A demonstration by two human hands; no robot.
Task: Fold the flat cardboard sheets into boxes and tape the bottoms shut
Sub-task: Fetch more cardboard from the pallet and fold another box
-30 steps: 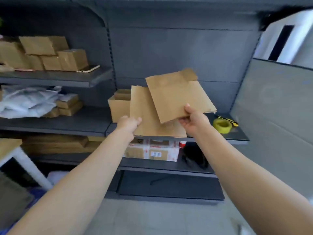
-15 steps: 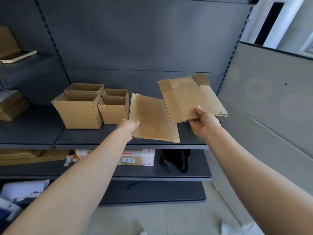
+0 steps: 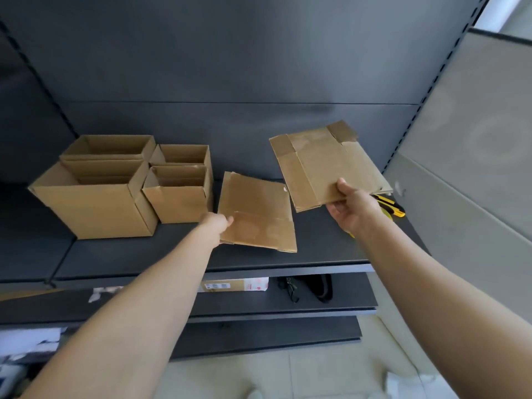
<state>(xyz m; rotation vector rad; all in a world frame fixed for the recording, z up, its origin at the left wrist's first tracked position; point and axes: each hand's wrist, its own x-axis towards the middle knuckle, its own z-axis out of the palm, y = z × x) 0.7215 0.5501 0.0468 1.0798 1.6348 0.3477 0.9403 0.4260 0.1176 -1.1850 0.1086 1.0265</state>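
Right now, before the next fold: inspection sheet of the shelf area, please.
surface: dark grey shelf.
job's things: left sheet flat, low over shelf; right sheet flat, raised; four open boxes at left.
clutter: yellow knife at far right of shelf.
hands: left hand grips left sheet; right hand pinches right sheet.
cables: nothing seen.
surroundings: labelled carton and black bag on lower shelf; grey panel at right.

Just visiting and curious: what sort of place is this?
Likely a stockroom or packing corner: dark metal shelving, open cardboard boxes on a shelf, and flat cardboard sheets held by the left hand and right hand.
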